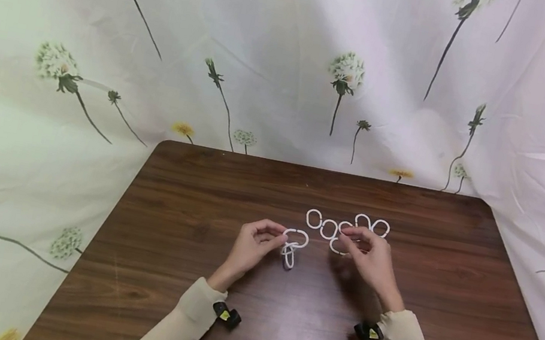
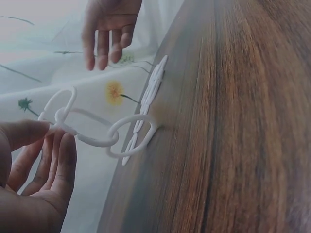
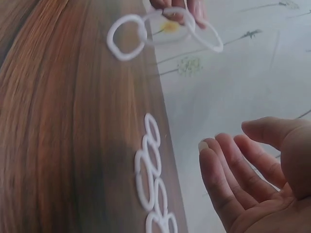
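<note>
- The work in hand looks like linking white plastic rings into a chain, and by judgement it is partly done: a short linked piece is made, and loose rings are left on the table.
- The left hand, left of frame centre, pinches the chain between thumb and fingertips and holds it up off the wood. The left wrist view shows three linked rings in it, the lowest one touching or nearly touching the table.
- The right hand, right of centre, is open with fingers relaxed and slightly bent; the right wrist view shows its palm empty. It hovers over the loose rings, and whether a fingertip touches one cannot be told.
- The loose rings lie flat in a close row above and between the hands, some touching or overlapping. About six show in the head view; the right hand hides part of the row, so the count is unsure.
- Counted: two hands, one chain of three rings, roughly six loose rings, one table, one flowered cloth behind and around it.
- Judged left to do: the loose rings are not yet joined on.
</note>
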Action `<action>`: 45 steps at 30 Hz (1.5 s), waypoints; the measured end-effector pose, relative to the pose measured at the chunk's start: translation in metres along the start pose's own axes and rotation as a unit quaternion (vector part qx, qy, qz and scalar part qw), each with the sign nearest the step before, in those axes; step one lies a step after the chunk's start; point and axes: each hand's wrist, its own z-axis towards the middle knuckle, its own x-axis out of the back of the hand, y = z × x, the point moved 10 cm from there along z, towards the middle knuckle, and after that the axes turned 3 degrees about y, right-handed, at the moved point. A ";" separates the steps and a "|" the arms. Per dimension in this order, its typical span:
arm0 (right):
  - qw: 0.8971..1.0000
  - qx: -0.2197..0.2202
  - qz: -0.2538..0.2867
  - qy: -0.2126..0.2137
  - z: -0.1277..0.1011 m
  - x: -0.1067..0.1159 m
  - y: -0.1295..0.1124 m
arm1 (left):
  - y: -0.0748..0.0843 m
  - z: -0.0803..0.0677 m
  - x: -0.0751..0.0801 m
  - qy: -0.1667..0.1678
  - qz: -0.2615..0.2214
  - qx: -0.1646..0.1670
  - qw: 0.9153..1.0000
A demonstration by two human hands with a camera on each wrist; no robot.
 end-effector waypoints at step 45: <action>0.988 -0.001 -0.156 -0.004 -0.001 0.016 0.057 | -0.011 -0.003 0.006 0.011 0.007 0.016 1.000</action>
